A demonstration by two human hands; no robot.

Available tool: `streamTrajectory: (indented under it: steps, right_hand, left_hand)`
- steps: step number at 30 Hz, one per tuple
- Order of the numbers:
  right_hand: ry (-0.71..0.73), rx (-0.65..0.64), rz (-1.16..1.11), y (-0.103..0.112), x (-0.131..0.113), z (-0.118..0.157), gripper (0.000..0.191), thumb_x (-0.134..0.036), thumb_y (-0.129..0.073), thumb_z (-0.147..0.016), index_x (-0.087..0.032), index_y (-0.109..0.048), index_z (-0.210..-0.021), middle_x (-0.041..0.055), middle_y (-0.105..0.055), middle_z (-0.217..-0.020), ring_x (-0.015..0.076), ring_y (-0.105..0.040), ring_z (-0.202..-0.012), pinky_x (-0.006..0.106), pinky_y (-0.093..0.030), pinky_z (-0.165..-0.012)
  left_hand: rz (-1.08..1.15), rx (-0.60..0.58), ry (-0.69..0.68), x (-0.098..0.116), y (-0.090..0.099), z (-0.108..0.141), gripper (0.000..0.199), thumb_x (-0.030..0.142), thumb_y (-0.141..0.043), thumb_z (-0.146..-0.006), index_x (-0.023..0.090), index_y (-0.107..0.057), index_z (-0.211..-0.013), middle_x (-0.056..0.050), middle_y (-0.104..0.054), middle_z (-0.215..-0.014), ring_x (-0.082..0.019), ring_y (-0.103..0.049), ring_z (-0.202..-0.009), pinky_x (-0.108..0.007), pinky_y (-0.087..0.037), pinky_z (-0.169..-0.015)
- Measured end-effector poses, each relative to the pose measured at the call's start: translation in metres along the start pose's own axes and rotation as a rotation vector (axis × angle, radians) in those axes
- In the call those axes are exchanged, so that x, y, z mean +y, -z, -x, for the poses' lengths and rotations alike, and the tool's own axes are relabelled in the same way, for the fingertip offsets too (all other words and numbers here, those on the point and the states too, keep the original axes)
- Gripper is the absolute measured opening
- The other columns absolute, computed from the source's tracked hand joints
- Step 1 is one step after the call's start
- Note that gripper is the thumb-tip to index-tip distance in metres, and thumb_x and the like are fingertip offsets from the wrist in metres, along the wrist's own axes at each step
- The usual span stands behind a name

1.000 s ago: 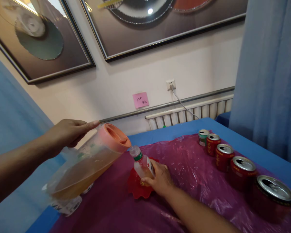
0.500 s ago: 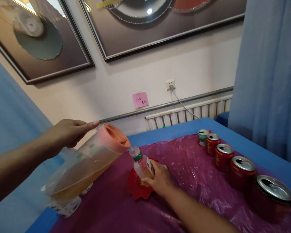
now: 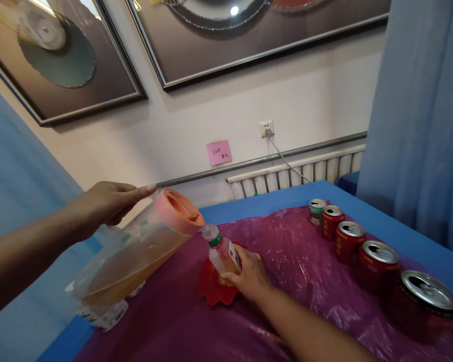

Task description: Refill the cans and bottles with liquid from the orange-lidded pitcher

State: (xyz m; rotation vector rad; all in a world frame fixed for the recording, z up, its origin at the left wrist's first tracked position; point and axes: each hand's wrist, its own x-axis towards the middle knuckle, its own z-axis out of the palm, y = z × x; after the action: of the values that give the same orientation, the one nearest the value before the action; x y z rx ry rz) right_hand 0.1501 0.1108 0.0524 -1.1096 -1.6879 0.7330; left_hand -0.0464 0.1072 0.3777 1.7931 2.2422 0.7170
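Observation:
My left hand [image 3: 111,206] is closed round the handle of a translucent plastic pitcher [image 3: 136,246], its thumb stretched toward the orange lid [image 3: 179,211]. The pitcher is tipped to the right, with yellowish-brown liquid lying along its lower side. Its spout end meets the mouth of a small clear plastic bottle [image 3: 219,251] that has a green neck band. Wrapped round the bottle's right side, my right hand [image 3: 251,274] keeps it slightly tilted toward the pitcher. Some liquid shows low in the bottle. A red scalloped mat [image 3: 213,289] lies beneath it.
Several opened drink cans, including a red can [image 3: 349,241] and a green can [image 3: 317,211], stand in a row at the right. White printed containers [image 3: 111,314] stand partly behind the pitcher. Purple plastic sheeting [image 3: 287,311] covers much of the blue table [image 3: 294,193].
The view has shifted slightly. Both hands, the tipped pitcher and the bottle keep nearly the same positions relative to one another.

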Motion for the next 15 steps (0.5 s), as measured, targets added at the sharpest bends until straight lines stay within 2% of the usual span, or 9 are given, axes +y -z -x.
streamTrajectory:
  steps: [15]
  right_hand:
    - [0.007,0.012,-0.008,-0.0002,0.0004,0.0000,0.076,-0.032,-0.088,-0.065,-0.028,-0.055,-0.133,0.0048,-0.071,-0.120,0.0271,-0.065,-0.110,0.041,-0.042,-0.099]
  left_hand:
    - [0.024,-0.014,0.007,-0.0012,0.0002,-0.0019,0.065,0.076,-0.066,-0.065,0.024,-0.033,-0.044,0.007,-0.027,-0.041,-0.009,-0.021,-0.042,-0.026,-0.017,-0.042]
